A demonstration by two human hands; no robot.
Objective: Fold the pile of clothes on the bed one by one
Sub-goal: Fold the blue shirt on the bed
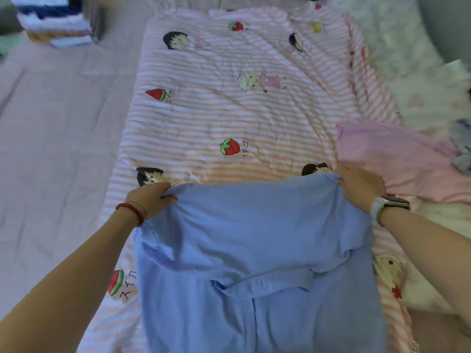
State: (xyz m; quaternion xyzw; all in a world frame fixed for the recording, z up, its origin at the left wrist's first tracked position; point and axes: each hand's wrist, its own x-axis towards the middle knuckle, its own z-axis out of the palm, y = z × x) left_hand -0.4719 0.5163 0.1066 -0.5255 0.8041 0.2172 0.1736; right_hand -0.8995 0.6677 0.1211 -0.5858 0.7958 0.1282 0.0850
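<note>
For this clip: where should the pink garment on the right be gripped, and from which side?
Probably at its far left corner, approached from the striped-quilt side. The pink garment lies spread flat over the striped quilt, and that corner peaks up free of other cloth. Its right end runs under a crumpled grey-white item. Both the left hand and right hand currently grip the blue shirt.

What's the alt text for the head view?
Two bare hands grip the far edge of a light blue cotton shirt, left hand and right hand at opposite corners, over a pink-striped cartoon-print quilt on the bed. A pink garment lies to the right, and a blurred stack of folded clothes sits far left.
</note>
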